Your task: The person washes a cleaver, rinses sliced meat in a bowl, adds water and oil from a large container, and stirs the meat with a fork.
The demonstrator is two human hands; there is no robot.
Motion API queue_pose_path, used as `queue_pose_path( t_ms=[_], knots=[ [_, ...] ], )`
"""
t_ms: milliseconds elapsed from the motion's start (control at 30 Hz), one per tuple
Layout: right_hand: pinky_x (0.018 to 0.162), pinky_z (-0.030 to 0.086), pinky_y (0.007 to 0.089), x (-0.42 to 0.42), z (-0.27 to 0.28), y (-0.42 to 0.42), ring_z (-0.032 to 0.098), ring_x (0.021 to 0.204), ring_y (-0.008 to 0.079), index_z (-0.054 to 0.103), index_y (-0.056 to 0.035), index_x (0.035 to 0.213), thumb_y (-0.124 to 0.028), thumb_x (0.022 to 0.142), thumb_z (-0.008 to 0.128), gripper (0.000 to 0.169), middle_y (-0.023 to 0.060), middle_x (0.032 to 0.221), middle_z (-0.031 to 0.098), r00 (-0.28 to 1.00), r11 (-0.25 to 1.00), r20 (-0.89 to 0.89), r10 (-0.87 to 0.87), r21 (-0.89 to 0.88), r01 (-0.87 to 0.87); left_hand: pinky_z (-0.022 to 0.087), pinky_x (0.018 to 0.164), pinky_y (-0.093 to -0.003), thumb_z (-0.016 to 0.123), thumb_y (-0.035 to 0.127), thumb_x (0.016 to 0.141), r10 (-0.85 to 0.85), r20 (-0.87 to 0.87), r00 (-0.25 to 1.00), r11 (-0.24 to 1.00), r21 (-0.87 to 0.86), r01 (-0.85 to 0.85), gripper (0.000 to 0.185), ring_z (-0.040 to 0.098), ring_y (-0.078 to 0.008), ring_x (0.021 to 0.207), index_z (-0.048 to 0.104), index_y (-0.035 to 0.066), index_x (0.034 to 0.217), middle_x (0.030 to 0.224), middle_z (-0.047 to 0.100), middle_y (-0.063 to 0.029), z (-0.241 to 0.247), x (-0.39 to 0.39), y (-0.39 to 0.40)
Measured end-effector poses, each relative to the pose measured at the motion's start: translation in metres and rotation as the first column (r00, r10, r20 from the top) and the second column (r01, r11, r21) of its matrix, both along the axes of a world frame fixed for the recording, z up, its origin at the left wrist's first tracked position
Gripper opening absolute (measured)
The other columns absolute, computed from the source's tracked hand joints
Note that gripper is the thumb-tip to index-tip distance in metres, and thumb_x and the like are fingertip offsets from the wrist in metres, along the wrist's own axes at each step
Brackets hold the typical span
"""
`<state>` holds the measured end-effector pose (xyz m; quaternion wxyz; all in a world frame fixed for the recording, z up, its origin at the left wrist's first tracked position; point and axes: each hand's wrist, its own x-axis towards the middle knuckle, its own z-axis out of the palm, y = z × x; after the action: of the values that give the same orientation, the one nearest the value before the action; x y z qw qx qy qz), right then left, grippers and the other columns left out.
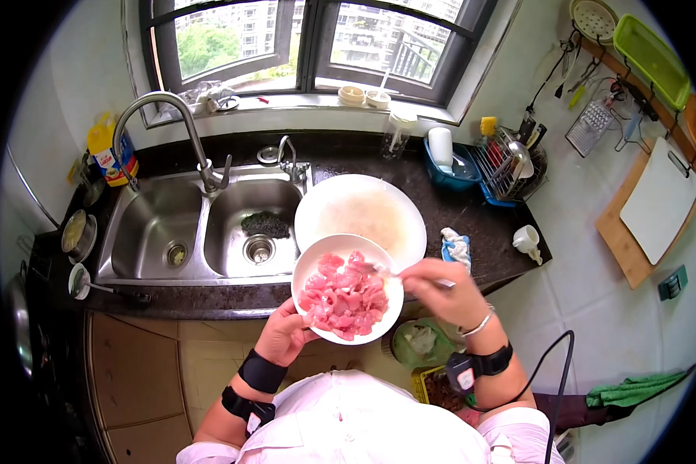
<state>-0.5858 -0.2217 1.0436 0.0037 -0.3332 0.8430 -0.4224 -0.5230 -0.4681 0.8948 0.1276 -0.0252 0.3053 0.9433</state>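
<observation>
A white bowl (pixel 395 307) full of sliced raw meat (pixel 342 298) is held up before me by its left rim in my left hand (pixel 285 333). My right hand (pixel 443 290) grips a metal utensil (pixel 445 283), most likely a spoon, whose far end goes into the meat at the bowl's upper right; that end is partly hidden and blurred. Just beyond the bowl, a large round white cutting board (pixel 359 203) with a stained middle lies on the dark counter. The bowl overlaps its near edge in view.
Left of the board is a double steel sink (pixel 156 232) with a tall faucet (pixel 174 101) and a dark scrubbing pad (pixel 265 224). On the right are a cloth (pixel 456 246), a white cup (pixel 526 239) and a utensil rack (pixel 510 162). Below stands a green-lined bin (pixel 423 342).
</observation>
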Motion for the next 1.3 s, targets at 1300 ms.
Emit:
queue_pose_path(
  t_ms=[1300],
  knots=[
    [0.072,0.048,0.0252,0.015,-0.014,0.052,0.060,0.076,0.0138,0.063,0.0051,0.091,-0.004,0.087,0.055,0.012,0.0077,0.081,0.064,0.914,0.914,0.406,0.016,-0.377,0.152,0.048,0.091,-0.0415,0.053,0.003,0.073,0.024,-0.018,1.000,0.993,0.119,-0.022,0.051,0.056,-0.0266,0.107,0.042,-0.002,0.123,0.120,0.053,-0.0159,0.004,-0.005,-0.003]
  ],
)
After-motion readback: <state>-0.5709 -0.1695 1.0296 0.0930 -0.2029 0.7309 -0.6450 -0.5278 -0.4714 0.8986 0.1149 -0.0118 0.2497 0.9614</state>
